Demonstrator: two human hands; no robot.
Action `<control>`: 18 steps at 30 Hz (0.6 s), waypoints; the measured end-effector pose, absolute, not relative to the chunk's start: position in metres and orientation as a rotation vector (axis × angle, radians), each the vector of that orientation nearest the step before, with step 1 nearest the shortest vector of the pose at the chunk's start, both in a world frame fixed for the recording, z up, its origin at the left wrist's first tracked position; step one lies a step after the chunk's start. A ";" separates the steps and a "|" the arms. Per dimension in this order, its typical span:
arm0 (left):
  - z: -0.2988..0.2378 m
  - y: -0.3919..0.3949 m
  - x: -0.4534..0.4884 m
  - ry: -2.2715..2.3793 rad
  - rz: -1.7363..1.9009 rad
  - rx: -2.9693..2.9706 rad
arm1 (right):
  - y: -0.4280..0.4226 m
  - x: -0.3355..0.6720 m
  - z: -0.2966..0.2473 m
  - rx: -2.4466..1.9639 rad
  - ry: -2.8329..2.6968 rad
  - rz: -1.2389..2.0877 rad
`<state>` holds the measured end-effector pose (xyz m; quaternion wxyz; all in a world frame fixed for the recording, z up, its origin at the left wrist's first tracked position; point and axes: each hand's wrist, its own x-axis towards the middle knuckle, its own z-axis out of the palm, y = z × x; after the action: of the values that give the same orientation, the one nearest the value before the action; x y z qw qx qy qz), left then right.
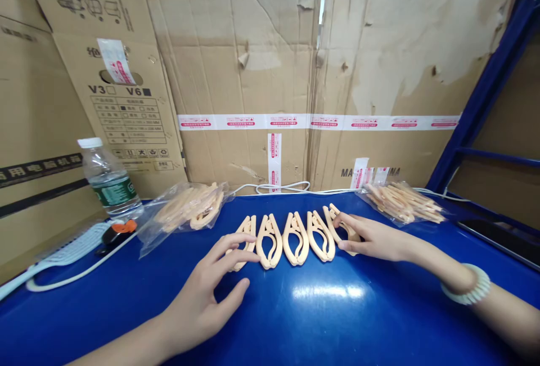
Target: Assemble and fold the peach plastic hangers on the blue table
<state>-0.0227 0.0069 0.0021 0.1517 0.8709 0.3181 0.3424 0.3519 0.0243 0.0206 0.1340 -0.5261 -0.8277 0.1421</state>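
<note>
Several beige folded travel hangers stand side by side in a row on the blue tabletop, including a middle hanger and its neighbour. My left hand is open at the row's left end, its fingers spread above the leftmost hanger and partly covering it. Whether those fingertips touch it I cannot tell. At the right end, my right hand has its thumb and fingers closed around the rightmost hanger, which tilts a little. Part of that hanger is hidden behind the fingers.
Clear bags of more beige hangers lie at the left and right. A water bottle, an orange-and-black object and a white cable are at left. Cardboard walls the back; a dark flat device lies at right.
</note>
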 end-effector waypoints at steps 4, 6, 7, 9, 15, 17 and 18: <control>-0.001 0.006 -0.020 0.957 0.867 2.620 | 0.022 0.355 0.017 -1.621 -2.395 0.258; -0.001 0.005 -0.019 0.988 0.799 2.664 | 0.020 0.356 0.016 -1.664 -2.389 0.155; -0.001 0.004 -0.018 1.011 0.767 2.683 | 0.019 0.355 0.017 -1.674 -2.387 0.092; -0.001 0.002 -0.017 1.075 0.709 2.719 | 0.014 0.349 0.020 -1.664 -2.383 -0.033; -0.007 -0.008 -0.005 1.266 0.529 2.781 | -0.010 0.307 0.014 -1.476 -2.478 -0.123; -0.011 -0.011 0.002 1.296 0.474 2.781 | -0.014 0.295 0.005 -1.430 -2.549 -0.108; -0.012 -0.011 0.005 1.307 0.450 2.781 | -0.014 0.290 0.000 -1.419 -2.578 -0.081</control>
<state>0.0052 -0.0109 -0.0119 0.0177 0.8953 0.4208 0.1449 0.2900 -0.0143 0.0003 0.0988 -0.4798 -0.8713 -0.0273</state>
